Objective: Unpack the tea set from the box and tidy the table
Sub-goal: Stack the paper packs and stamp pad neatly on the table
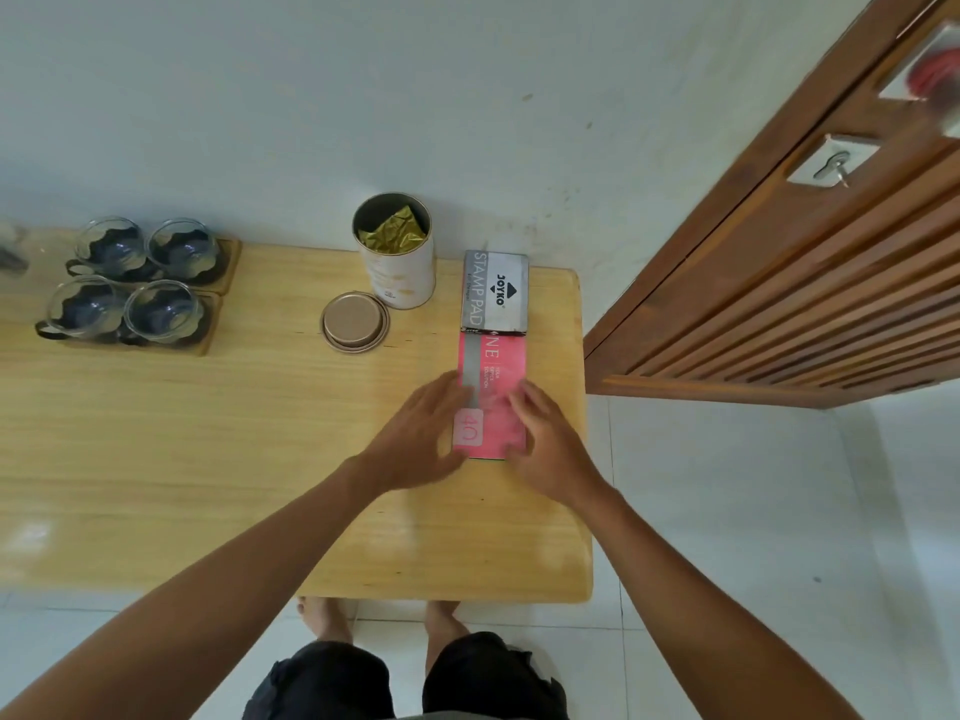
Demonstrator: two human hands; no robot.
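While I looked down from the head camera, the wooden surface (156, 459) filled most of the view, standing against a pale wall, with a slatted wooden door (779, 283) off to its right. On its far left sat four glass cups (132, 283) in dark holders, grouped two by two on wooden coasters. Near the middle of the far edge stood a white tea canister (397, 252), upright and uncovered, with crumpled gold foil showing inside. Its round lid (355, 321) lay flat just beside it, on the near-left side.

Toward the right end, a pink box (491, 392) lay flat, its far end touching a grey stamp pad tin (496, 292). Both hands were on the pink box. My left hand (421, 439) rested at its left edge with the fingers straight and laid across the top. My right hand (545, 439) lay over its right edge, fingers extended onto the lid. Motion blur softened both hands, so I could not tell whether either thumb hooked under the box.
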